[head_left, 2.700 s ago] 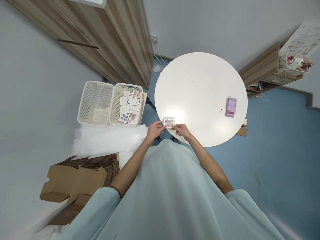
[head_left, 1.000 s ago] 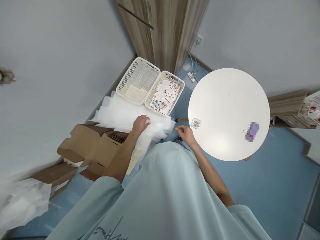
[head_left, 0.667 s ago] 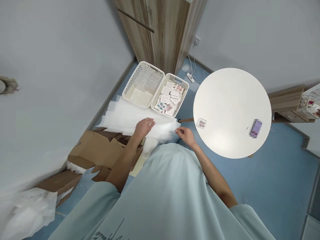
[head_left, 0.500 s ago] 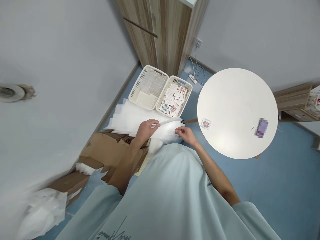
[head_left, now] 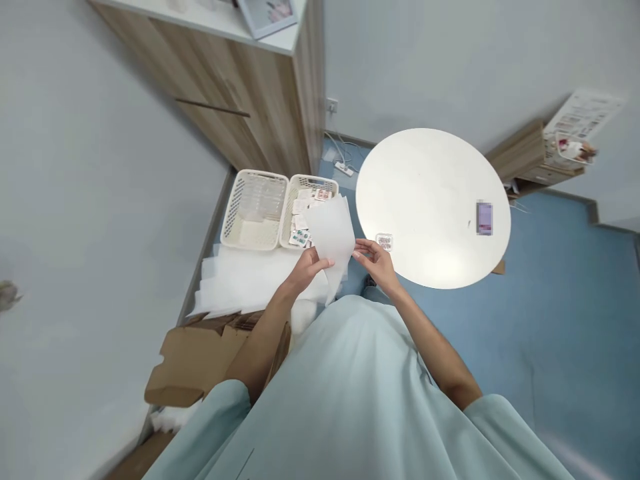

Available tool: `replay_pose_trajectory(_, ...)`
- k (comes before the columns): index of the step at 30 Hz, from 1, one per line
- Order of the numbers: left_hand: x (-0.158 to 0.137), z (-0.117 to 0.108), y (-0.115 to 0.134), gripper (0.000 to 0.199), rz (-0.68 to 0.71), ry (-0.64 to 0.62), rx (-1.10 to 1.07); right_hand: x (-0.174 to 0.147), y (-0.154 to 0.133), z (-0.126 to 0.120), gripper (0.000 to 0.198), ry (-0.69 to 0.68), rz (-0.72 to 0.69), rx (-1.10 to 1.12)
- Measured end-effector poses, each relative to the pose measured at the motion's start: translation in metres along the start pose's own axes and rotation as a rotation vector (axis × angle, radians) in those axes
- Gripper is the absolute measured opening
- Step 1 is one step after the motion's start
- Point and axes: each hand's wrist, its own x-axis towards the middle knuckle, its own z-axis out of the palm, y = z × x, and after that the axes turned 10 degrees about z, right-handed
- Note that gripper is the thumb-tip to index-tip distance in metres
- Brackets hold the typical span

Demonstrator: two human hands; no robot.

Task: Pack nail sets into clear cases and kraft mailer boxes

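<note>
A thin white foam sheet [head_left: 331, 227] is raised in front of my body, tilted upward. My left hand [head_left: 306, 270] grips its lower left part, thumb on the near face and the other fingers behind. At the sheet's right edge is my right hand [head_left: 379, 263], with thumb and fingers apart and the fingertips close to that edge; whether they touch it is unclear. Below and left lies a pile of similar white sheets [head_left: 235, 277]. Partly covered by the raised sheet is a white basket [head_left: 285, 223] of small carded packs.
Left of it stands another white basket [head_left: 226, 223] with clear plastic trays. A round white table [head_left: 430, 193] to the right bears a small clear pack [head_left: 384, 241] and a purple blurred item [head_left: 485, 219]. Flattened cardboard [head_left: 195, 360] lies at lower left; a wooden cabinet [head_left: 215, 87] stands behind.
The left hand has lifted a sheet off the pile, and it now stands up between my hands. The view has turned to the right.
</note>
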Motion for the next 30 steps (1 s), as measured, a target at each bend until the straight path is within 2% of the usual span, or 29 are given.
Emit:
replay_pose_trajectory(3, 0.021, 0.028, -0.003, 0.055, -0.035, -0.097, -0.019, -0.007, 0.001, -0.025, 0.056, 0.1, -0.017, 0.035)
replay_pose_trajectory(7, 0.042, 0.07, -0.004, 0.053, -0.064, -0.195, 0.087, -0.012, 0.011, -0.058, 0.049, 0.249, -0.009, 0.067)
replay_pose_trajectory(12, 0.066, 0.128, -0.016, 0.054, -0.029, -0.199, 0.177, -0.01, 0.019, -0.106, 0.046, 0.359, 0.056, 0.011)
replay_pose_trajectory(17, 0.092, 0.188, -0.031, 0.05, -0.006, -0.15, 0.159, 0.001, 0.022, -0.169, 0.045, 0.371, 0.045, -0.004)
replay_pose_trajectory(22, 0.119, 0.242, -0.056, 0.061, 0.022, -0.022, 0.18, 0.008, 0.022, -0.232, 0.035, 0.346, 0.031, 0.052)
replay_pose_trajectory(27, 0.138, 0.287, -0.084, 0.059, 0.011, 0.15, 0.286, 0.002, 0.015, -0.279, 0.034, 0.407, -0.015, 0.029)
replay_pose_trajectory(30, 0.144, 0.308, -0.09, 0.058, 0.013, 0.159, 0.315, -0.006, 0.009, -0.299, 0.029, 0.431, -0.063, -0.025)
